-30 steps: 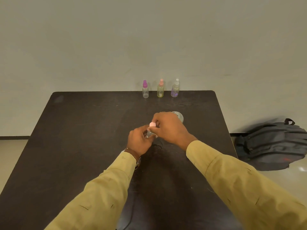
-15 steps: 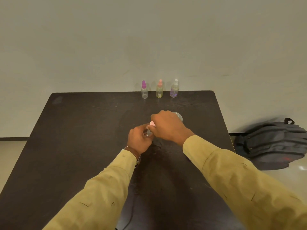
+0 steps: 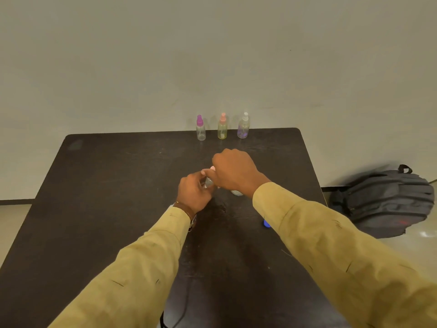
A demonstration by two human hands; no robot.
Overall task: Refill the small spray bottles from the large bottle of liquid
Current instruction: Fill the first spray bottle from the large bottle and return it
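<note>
Mid-table: left hand (image 3: 194, 192) has its fingers curled round a small clear spray bottle (image 3: 209, 182). Right hand (image 3: 234, 171) is curled over its pink cap (image 3: 212, 168), pinching it. Large clear bottle (image 3: 236, 192) sits just right, mostly hidden under the right wrist. Small blue cap (image 3: 266, 223) lies near-right on the dark table (image 3: 106, 185). In a row at the far edge stand the purple-capped bottle (image 3: 200, 130), orange-capped bottle (image 3: 222, 129) and white-capped bottle (image 3: 243, 127), all upright.

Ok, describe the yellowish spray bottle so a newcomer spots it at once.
On the dark rectangular table, three small clear spray bottles line the far edge. The yellowish spray bottle stands in the middle, peach-topped, between the magenta-topped bottle and the white-topped bottle.
</note>
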